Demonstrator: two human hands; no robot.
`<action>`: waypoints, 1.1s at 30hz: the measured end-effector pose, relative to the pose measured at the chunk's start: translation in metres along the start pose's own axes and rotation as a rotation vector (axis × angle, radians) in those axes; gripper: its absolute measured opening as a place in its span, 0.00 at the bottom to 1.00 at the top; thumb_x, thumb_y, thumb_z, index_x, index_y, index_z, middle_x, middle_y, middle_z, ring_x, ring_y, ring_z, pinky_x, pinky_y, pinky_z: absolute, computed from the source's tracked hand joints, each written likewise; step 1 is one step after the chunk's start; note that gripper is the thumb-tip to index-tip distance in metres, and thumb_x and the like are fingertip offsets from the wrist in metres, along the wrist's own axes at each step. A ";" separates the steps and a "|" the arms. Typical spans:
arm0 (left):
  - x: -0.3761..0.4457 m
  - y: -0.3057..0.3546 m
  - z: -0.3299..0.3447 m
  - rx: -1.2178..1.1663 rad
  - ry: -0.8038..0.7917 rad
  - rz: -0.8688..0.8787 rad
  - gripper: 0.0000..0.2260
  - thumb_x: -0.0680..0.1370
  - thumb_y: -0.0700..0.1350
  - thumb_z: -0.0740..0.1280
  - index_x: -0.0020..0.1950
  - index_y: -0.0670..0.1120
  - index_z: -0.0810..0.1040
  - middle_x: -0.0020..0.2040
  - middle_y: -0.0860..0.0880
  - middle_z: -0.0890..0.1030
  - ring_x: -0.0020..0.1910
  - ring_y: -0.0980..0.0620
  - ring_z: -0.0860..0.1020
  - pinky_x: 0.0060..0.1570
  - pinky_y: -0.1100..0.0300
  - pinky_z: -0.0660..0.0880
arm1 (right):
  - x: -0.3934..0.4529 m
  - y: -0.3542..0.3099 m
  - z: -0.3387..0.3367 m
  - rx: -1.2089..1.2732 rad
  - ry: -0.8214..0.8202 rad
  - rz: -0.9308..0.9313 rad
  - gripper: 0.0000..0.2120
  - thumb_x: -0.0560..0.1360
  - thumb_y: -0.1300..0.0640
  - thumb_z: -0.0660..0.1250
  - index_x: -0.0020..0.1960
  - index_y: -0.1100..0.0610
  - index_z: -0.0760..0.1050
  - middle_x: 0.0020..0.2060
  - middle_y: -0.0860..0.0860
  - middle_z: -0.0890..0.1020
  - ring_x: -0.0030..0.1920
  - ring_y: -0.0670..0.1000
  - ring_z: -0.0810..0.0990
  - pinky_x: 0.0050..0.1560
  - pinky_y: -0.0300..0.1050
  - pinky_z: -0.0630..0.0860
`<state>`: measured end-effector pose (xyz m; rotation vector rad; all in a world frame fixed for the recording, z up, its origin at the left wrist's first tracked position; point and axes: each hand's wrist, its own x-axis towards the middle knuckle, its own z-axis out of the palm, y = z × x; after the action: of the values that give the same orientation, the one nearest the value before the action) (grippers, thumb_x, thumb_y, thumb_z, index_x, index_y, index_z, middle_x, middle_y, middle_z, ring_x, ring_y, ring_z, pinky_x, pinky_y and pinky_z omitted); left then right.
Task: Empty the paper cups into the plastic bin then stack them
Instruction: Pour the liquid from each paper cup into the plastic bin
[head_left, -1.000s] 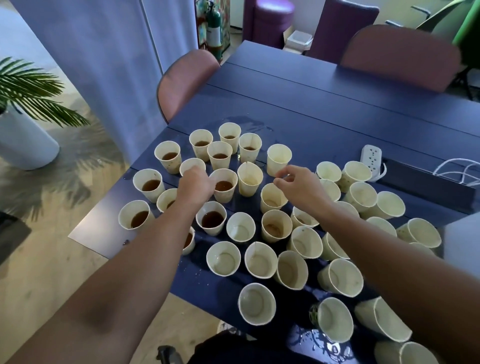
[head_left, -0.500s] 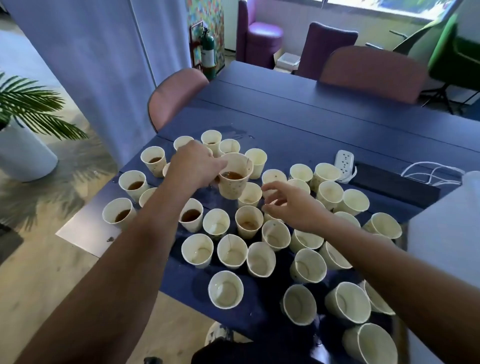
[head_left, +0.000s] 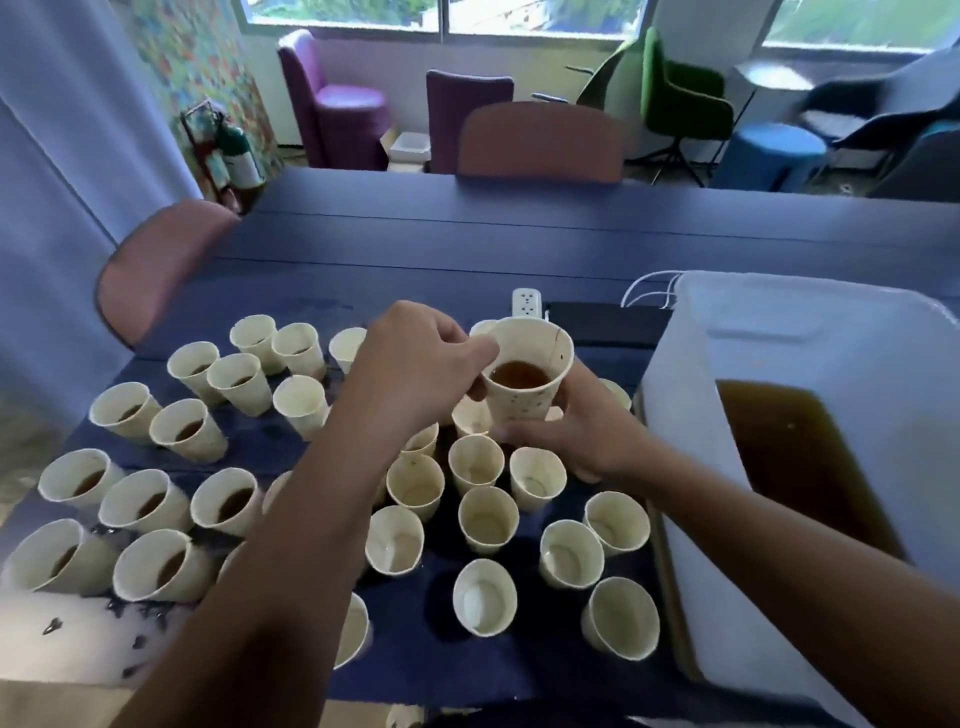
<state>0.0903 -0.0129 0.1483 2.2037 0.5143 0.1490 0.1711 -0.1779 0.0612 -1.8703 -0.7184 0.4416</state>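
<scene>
Left hand (head_left: 415, 374) pinches a full cup (head_left: 524, 387); right hand (head_left: 571, 431) cradles its base. Tilt before reaching the bin (head_left: 810, 467) and it spills.

Left hand (head_left: 415, 374) pinches full cup (head_left: 527, 382) w/ right hand (head_left: 582, 436) under it, near bin (head_left: 810, 332).

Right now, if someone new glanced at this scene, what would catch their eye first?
The raised paper cup of brown liquid at centre, pinched by the left hand and cradled by the right hand. Around it, dozens of cream cups crowd the blue table. At right stands the white plastic bin, already holding brown liquid.
</scene>
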 end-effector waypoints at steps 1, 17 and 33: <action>0.000 0.010 0.009 -0.001 -0.027 0.026 0.12 0.74 0.48 0.67 0.32 0.47 0.82 0.26 0.56 0.81 0.22 0.60 0.72 0.33 0.62 0.70 | -0.008 0.003 -0.012 -0.003 0.051 0.002 0.36 0.65 0.47 0.81 0.69 0.48 0.69 0.58 0.44 0.81 0.60 0.45 0.79 0.59 0.46 0.77; 0.010 0.080 0.129 0.096 -0.359 0.420 0.02 0.79 0.50 0.70 0.49 0.57 0.82 0.44 0.60 0.82 0.43 0.63 0.78 0.42 0.65 0.72 | -0.110 0.049 -0.170 -0.203 0.482 0.108 0.30 0.68 0.57 0.80 0.66 0.49 0.72 0.54 0.43 0.83 0.55 0.42 0.80 0.56 0.36 0.75; 0.010 0.050 0.187 0.326 -0.527 0.462 0.36 0.75 0.65 0.70 0.80 0.60 0.62 0.78 0.60 0.64 0.72 0.52 0.69 0.68 0.47 0.73 | -0.127 0.103 -0.191 -0.321 0.613 0.265 0.33 0.68 0.59 0.78 0.63 0.48 0.61 0.52 0.46 0.77 0.52 0.49 0.79 0.49 0.45 0.77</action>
<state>0.1673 -0.1712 0.0671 2.5177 -0.2862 -0.2886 0.2179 -0.4239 0.0391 -2.2536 -0.1290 -0.1041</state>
